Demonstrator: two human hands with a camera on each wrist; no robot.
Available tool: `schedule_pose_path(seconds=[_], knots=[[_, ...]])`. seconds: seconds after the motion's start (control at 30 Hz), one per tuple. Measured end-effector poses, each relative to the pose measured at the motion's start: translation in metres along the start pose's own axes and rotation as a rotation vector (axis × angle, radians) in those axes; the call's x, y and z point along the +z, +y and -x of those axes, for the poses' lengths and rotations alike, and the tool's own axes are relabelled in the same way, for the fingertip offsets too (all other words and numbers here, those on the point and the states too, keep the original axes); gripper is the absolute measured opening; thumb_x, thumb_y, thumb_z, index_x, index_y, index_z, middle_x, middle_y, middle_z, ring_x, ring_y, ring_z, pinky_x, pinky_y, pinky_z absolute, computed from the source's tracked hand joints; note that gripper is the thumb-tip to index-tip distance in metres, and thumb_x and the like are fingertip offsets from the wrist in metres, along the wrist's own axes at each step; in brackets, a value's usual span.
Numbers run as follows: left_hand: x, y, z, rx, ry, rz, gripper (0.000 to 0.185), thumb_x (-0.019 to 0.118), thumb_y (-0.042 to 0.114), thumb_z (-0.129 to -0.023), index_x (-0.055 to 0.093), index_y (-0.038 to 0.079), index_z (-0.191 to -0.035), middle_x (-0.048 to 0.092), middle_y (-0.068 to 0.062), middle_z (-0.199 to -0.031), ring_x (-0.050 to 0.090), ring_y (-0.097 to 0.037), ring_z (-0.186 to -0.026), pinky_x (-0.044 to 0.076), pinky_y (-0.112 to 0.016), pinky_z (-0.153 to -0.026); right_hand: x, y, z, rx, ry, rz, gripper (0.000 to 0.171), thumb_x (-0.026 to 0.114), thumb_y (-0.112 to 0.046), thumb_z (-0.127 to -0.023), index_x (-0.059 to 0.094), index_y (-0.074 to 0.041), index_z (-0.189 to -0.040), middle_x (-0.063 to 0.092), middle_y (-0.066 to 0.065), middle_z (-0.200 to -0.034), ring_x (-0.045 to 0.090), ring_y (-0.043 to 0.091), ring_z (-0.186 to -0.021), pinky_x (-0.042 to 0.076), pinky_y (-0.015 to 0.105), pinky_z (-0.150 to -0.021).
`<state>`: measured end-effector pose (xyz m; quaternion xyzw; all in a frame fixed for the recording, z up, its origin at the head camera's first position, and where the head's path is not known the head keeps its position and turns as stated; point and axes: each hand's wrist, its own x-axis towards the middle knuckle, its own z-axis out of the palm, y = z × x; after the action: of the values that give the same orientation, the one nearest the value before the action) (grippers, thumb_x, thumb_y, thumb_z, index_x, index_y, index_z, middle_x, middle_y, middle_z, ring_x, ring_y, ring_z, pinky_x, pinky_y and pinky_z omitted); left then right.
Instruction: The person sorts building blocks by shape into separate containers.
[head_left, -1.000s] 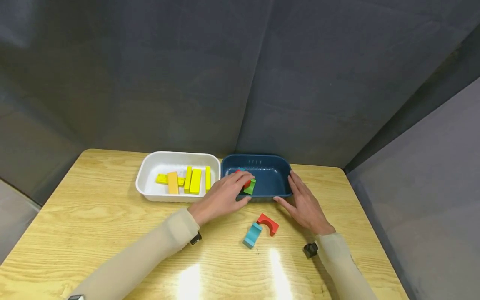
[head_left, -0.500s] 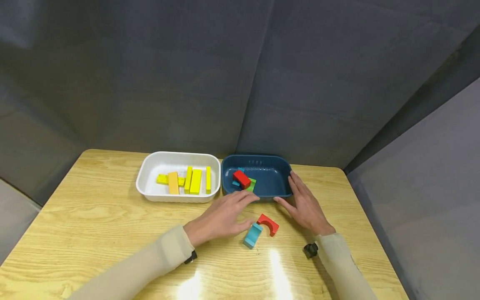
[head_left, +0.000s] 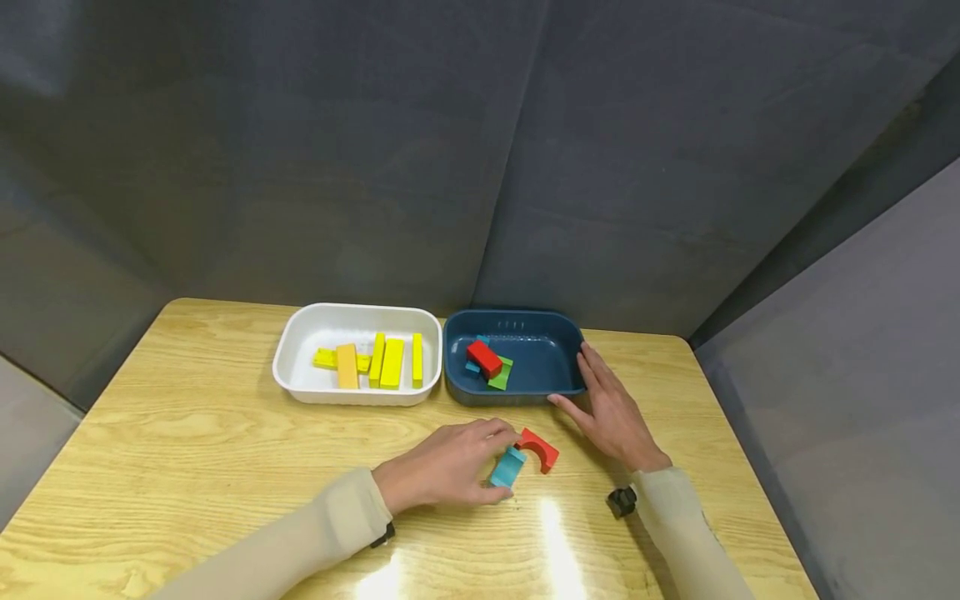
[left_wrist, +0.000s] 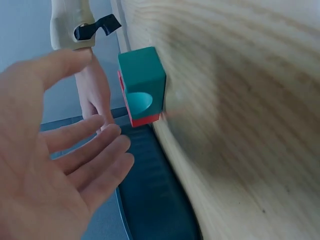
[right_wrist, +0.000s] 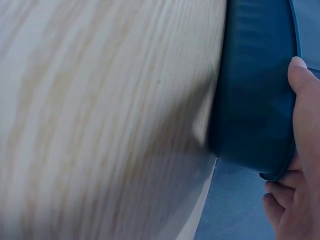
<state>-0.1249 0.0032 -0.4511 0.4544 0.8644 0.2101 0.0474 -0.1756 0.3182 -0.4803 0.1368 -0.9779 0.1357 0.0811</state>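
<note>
In the head view my left hand (head_left: 455, 463) is over the table beside a light blue arch block (head_left: 508, 467), thumb and fingers spread on either side of it. The left wrist view shows a gap between that hand (left_wrist: 65, 150) and the block (left_wrist: 142, 80). A red arch block (head_left: 539, 450) lies against the blue one's far end, mostly hidden behind it in the left wrist view. My right hand (head_left: 617, 412) holds the front right corner of a dark blue tray (head_left: 551, 350), thumb at the front rim, fingers along the right side.
Inside the dark blue tray lie a red block (head_left: 484, 359), a green block (head_left: 501, 375) and a partly covered blue piece (head_left: 472, 367). To its left stands a white tray (head_left: 300, 342) with several yellow blocks (head_left: 392, 363) and an orange block (head_left: 347, 367). Dark curtains (head_left: 375, 167) rise behind the table.
My left hand has come out of the dark blue tray, toward me and down to the light blue block, uncovering the red block in the tray. The right hand stays put.
</note>
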Motion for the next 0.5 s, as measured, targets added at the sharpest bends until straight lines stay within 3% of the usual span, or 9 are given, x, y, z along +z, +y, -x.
schedule_pose_path(seconds=[0.27,0.5], knots=[[0.0074,-0.0001,-0.0021,-0.005,-0.114,0.001,0.077,0.078,0.045,-0.095,0.049,0.018,-0.161,0.053,0.000,-0.153,0.060,-0.014,-0.124,0.055,-0.034,-0.105,0.0005,0.0002,0.0001,0.019,-0.016,-0.005,0.099,0.067,-0.059,-0.101,0.026,0.001,-0.169,0.016,0.018,-0.179,0.024,0.041,-0.162,0.029,0.063,-0.127],[0.0097,-0.0015,-0.0026,-0.005,-0.143,-0.042,0.075,0.079,0.035,-0.096,0.048,0.017,-0.162,0.051,0.000,-0.155,0.058,-0.014,-0.127,0.054,-0.033,-0.108,0.0000,-0.0007,0.0002,0.019,-0.015,-0.010,0.099,0.067,-0.059,-0.101,0.026,0.001,-0.169,0.016,0.018,-0.179,0.023,0.040,-0.162,0.028,0.063,-0.127]])
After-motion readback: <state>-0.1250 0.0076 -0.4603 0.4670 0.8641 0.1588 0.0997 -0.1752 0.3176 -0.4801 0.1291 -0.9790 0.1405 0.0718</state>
